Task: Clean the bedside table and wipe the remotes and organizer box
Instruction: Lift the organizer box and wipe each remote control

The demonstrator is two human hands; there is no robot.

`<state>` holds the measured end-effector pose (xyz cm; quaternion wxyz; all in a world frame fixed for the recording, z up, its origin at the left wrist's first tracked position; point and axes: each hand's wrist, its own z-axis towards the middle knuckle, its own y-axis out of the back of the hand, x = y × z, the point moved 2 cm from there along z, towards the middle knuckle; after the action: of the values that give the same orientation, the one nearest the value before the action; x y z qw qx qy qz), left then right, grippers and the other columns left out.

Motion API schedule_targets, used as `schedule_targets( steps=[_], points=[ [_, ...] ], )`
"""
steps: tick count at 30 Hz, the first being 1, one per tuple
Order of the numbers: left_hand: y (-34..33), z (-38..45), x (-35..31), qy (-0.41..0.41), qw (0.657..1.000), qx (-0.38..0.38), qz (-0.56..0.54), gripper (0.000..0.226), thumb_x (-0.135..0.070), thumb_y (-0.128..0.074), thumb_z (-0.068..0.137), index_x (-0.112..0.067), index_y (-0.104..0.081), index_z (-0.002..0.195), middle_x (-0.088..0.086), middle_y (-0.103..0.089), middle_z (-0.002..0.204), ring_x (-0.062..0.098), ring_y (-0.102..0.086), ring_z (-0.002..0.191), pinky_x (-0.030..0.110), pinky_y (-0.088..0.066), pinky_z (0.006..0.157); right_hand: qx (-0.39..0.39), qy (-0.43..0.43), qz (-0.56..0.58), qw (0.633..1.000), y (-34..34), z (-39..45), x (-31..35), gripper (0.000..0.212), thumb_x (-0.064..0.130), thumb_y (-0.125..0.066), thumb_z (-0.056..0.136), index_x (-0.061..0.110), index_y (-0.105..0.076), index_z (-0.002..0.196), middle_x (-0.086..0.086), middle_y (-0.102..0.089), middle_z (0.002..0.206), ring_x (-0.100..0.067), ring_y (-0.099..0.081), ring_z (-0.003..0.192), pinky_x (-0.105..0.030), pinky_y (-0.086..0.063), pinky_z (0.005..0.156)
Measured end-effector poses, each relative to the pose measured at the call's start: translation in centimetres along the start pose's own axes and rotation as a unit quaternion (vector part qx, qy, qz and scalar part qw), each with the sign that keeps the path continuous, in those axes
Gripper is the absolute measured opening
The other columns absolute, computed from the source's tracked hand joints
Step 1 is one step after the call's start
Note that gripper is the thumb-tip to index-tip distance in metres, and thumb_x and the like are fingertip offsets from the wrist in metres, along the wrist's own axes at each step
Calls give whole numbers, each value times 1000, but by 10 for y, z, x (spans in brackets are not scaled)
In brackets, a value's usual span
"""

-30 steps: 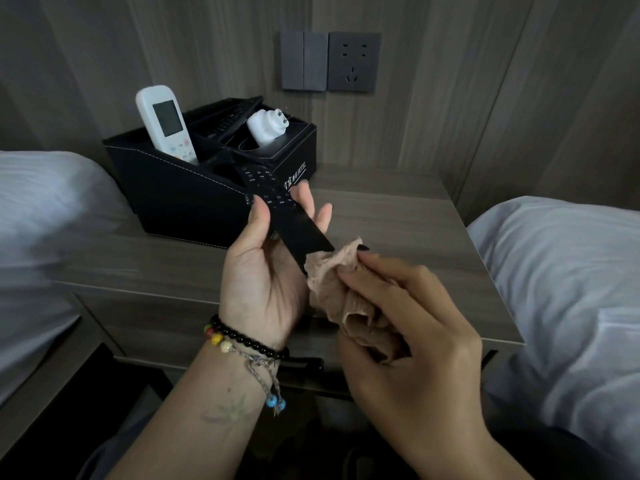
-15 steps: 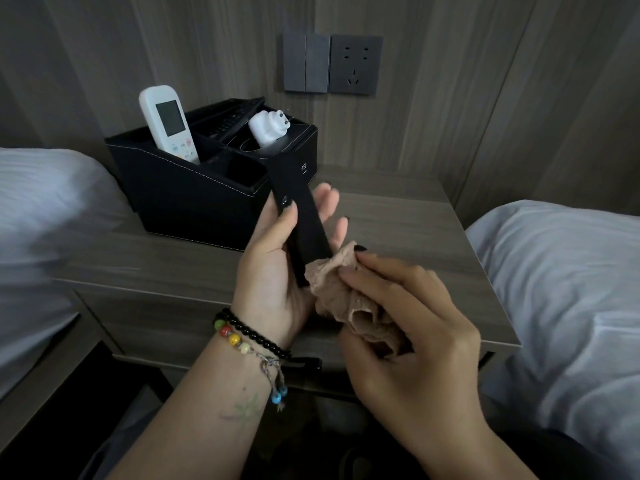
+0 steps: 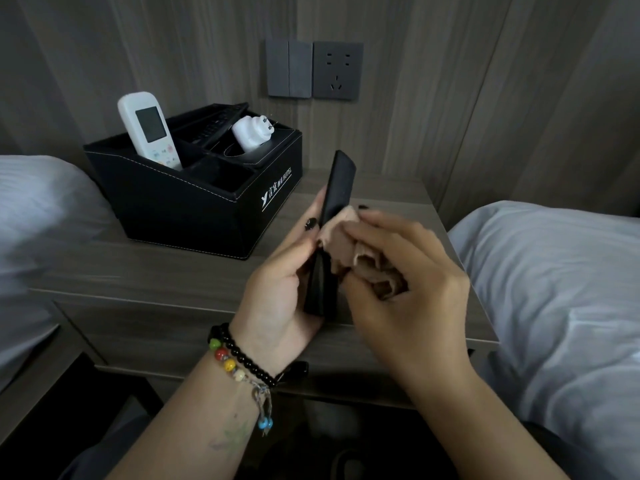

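Layout: bedside table (image 3: pixel 173 271) between two beds.
Organizer box (image 3: pixel 180 206) on table, rear left; remote (image 3: pixel 149 129) in its left compartment; wall socket (image 3: pixel 337 71) behind.

Black remote (image 3: pixel 337 188): its middle sits behind the cloth (image 3: pixel 349 244), buttons turned away. The right hand (image 3: pixel 408 282) blurs. A second dark remote (image 3: pixel 211 128) in the box (image 3: pixel 180 206) is barely readable.

Both hands (image 3: pixel 277 289) (image 3: pixel 408 292) curled, grips closed.
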<state>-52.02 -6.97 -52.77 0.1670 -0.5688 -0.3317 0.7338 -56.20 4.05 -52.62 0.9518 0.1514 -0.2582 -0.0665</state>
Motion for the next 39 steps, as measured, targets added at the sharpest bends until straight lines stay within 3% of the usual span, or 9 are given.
schedule_targets(
  steps=[3,6,9,13,15,17,24,30,39],
  points=[
    [-2,2,4,1,1000,-20,-25,50,-21,-41,87,-21,-53,136,6,-67,123,18,-65,112,34,-51,96,5,-1,3,1000,-2,5,0,36,6,-64,74,9,-74,109,-3,-68,115,-22,-64,101,-12,-44,92],
    [5,7,1,17,995,-44,-86,37,-27,-46,84,-24,-73,109,7,-72,109,17,-69,90,31,-57,78,59,35,26,997,-3,-13,8,40,8,-60,74,10,-73,111,-4,-66,120,-24,-63,102,-17,-44,94],
    [10,7,-2,28,992,-56,-111,40,-29,-49,82,-26,-69,117,7,-68,121,15,-63,102,27,-55,80,97,67,44,992,0,-26,16,38,6,-64,76,11,-73,113,-6,-63,124,-24,-61,103,-26,-48,91],
    [-2,1,11,84,994,-19,-66,37,-26,-42,91,-7,-72,101,11,-72,76,13,-70,59,20,-55,48,59,63,26,996,1,-13,10,38,2,-68,76,8,-72,113,-8,-64,122,-28,-61,103,-22,-46,93],
    [-5,-1,18,82,995,-16,-60,34,-23,-46,82,-6,-74,88,12,-72,77,17,-71,65,24,-58,55,18,48,6,999,4,-5,4,36,-1,-70,76,6,-73,111,-10,-65,119,-28,-62,101,-19,-44,93],
    [-6,-1,21,56,998,-14,-33,33,-22,-47,80,-12,-72,100,12,-73,92,19,-72,80,29,-59,71,-15,39,1,999,8,1,-1,33,-1,-73,77,5,-73,111,-11,-65,118,-28,-63,102,-22,-46,94],
    [-12,-1,23,59,996,-4,67,43,-23,-45,87,-14,-62,125,15,-65,116,23,-61,94,33,-48,76,-80,21,-12,997,19,25,-18,32,6,-67,80,5,-71,111,-9,-64,119,-25,-63,107,-28,-50,94],
    [-10,-1,23,41,999,-15,30,32,-21,-48,79,-13,-76,91,12,-73,90,19,-72,79,27,-59,65,-4,99,-29,995,15,-2,-7,31,6,-57,85,4,-73,111,-11,-65,119,-28,-61,95,-27,-48,85],
    [5,-8,14,93,974,86,190,33,-21,-52,88,-22,-68,116,21,-70,108,22,-67,79,25,-53,60,-72,-40,18,996,42,17,-39,35,-1,-69,76,11,-72,109,-2,-67,114,-12,-64,106,-25,-51,91]
  ],
)
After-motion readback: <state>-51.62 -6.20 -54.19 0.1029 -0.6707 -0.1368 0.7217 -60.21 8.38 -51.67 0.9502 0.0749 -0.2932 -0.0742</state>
